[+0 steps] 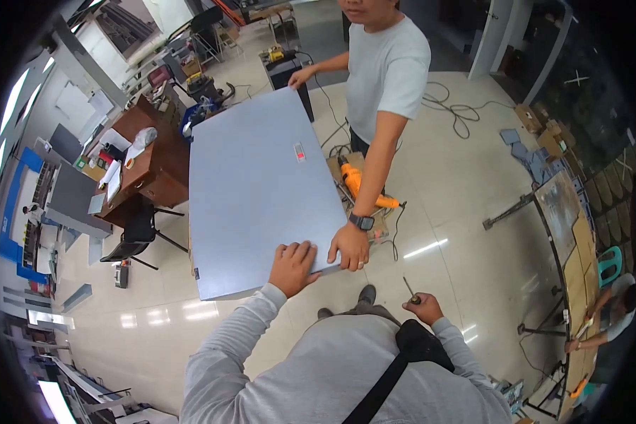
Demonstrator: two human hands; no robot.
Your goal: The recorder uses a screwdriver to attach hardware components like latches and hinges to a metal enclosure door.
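Observation:
A large grey-blue metal cabinet or box (247,191) lies in front of me, its broad flat face up, with a small label-like plate (299,152) on it. My left hand (292,270) rests on its near edge, fingers laid over the top and slightly parted, thumb along the rim. Down at my right side, my right hand (425,309) is closed round the handle of a screwdriver (409,288), whose thin shaft points up and away from me. Across the cabinet, a co-worker (385,78) has one hand on its far corner and the other on its near right corner.
An orange power drill (360,185) lies right of the cabinet, its cord trailing. More cable (459,116) coils on the floor behind. A brown desk (152,166) and black chair (138,237) stand left. Another person works at a table (576,283) on the far right.

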